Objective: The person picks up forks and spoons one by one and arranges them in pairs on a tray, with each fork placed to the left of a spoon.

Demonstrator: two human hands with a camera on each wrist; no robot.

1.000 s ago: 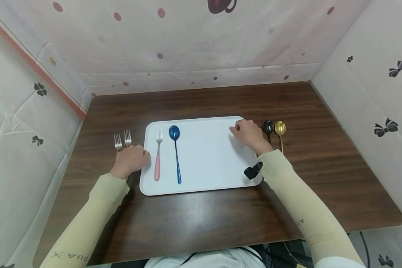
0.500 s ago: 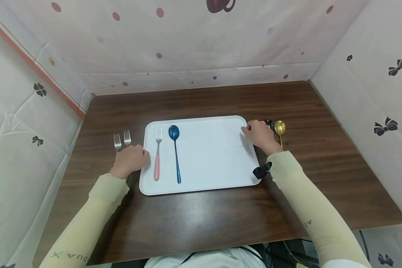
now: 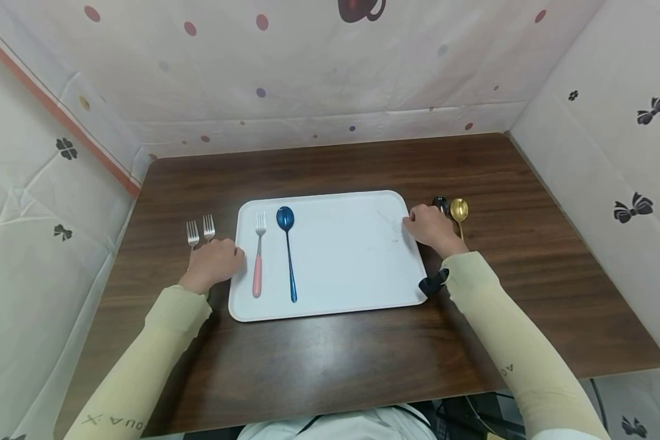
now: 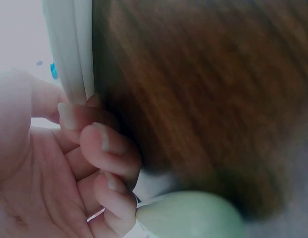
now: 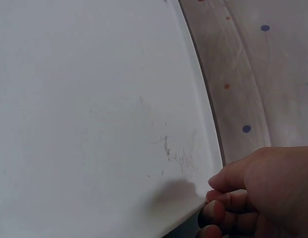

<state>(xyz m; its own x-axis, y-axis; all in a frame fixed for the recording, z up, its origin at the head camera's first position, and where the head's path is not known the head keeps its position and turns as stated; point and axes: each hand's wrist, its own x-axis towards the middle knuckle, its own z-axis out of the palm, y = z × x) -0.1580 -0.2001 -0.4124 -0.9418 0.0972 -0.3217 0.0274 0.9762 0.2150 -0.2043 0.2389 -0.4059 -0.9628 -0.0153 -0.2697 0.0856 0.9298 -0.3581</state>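
The white tray (image 3: 352,256) lies directly between your two grips, its long axis running from left to right in front of you, so neither hand is the nearer one. Your left grip (image 3: 216,264) has its fingers curled at the left rim, around the middle of that short side, and looks to be pinching it. Your right grip (image 3: 431,229) pinches the right rim, thumb above and fingers curled below, but sits farther back, towards the far corner; the two holds are therefore not quite opposite. Whether the tray is raised at all, you cannot tell.

On the tray's left part, the pink-handled fork (image 3: 258,263) and blue spoon (image 3: 291,269) lie across its long axis. Two forks (image 3: 208,227) stick out beyond your left hand; the black spoon (image 3: 440,205) and gold spoon (image 3: 459,211) lie just past your right, on the table (image 3: 330,366).

Compared with a second ago, your right hand has shifted outward from over the tray to its rim; your left hand and the cutlery have stayed put.
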